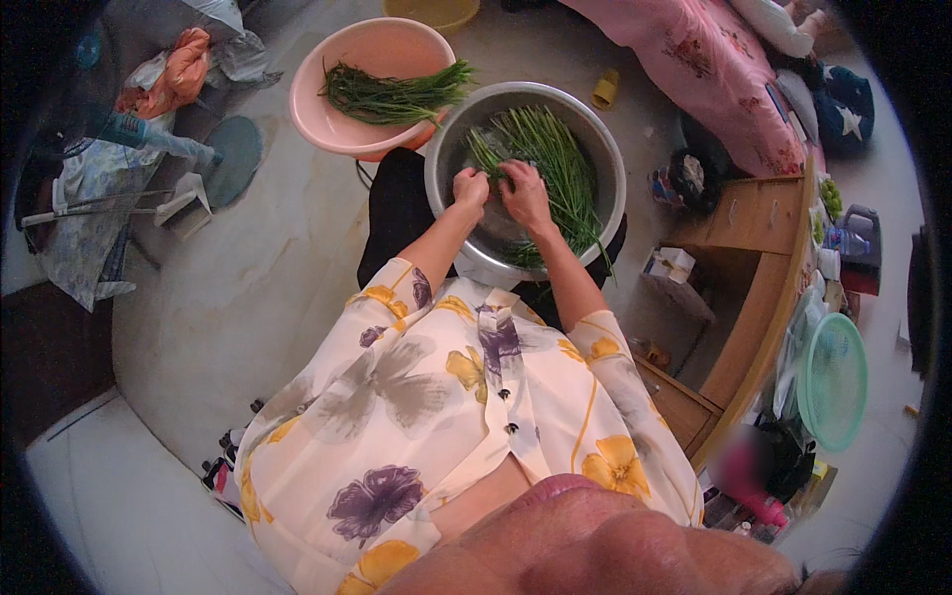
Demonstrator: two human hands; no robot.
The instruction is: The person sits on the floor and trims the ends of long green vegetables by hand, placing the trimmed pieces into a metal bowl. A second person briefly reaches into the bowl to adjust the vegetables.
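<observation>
A wide metal basin [614,165] rests at my lap, holding water and a large pile of long thin green stalks [554,145] that look like garlic chives. Over its left half, my left hand [471,187] has closed fingers pinching the ends of a few stalks. Close beside it, my right hand [526,195] has its fingers curled onto the same small bunch. Some stalks hang over the basin's near right rim. To the left stands a pink plastic basin [316,111], with another bundle of greens [394,91] lying in it, tips over its right edge.
A yellow cup-like object [605,89] is on the floor beyond the metal basin. Along the right runs a wooden desk [751,204] with drawers, bearing a green mesh basket [833,381]. A pink floral cloth [692,56] covers furniture ahead. A fan-like stand [234,160] is at left.
</observation>
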